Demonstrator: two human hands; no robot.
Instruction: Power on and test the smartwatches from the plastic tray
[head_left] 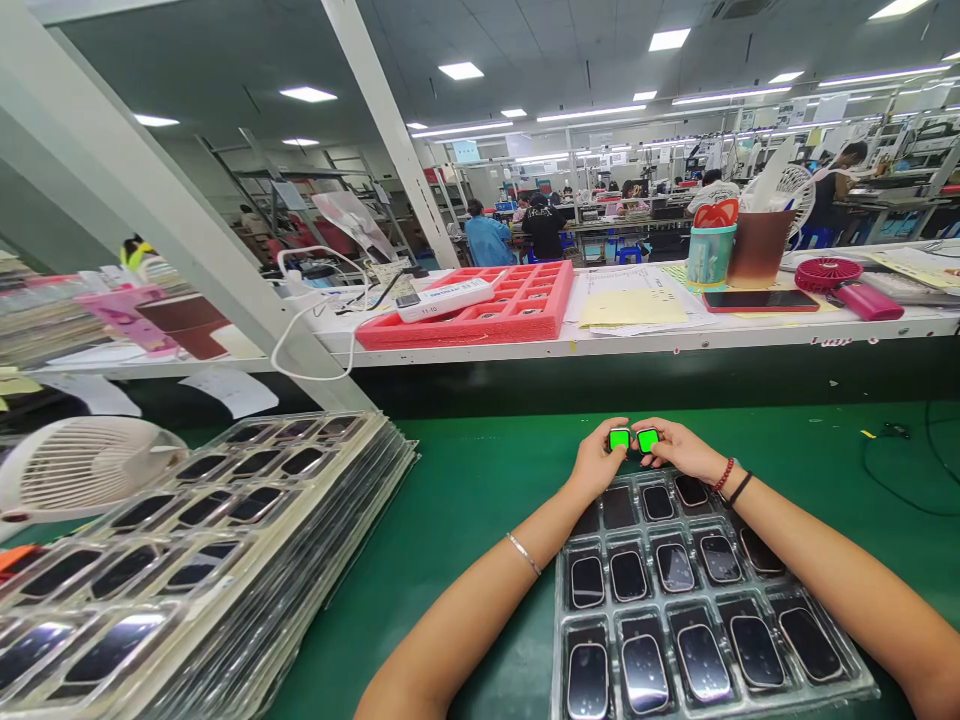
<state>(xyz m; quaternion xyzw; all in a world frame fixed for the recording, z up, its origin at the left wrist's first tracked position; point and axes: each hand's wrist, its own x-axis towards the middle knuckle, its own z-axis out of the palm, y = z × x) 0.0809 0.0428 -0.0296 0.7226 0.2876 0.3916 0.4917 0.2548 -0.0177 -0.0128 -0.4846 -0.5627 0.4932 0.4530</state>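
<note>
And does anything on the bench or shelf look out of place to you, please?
A long white object lies askew across the red foam tray, and a white cable droops untidily below the shelf.

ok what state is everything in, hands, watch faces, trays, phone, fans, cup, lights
left hand: gripping left watch face
right hand: gripping right watch face
left watch face: lit green
right watch face: lit green
near tray: loaded, screens dark
tray stack: piled up, top one loaded
phone: flat, screen dark
white fan: on or off unclear
pink fan: lying down
teal cup: upright, filled
ceiling lights: on
</note>
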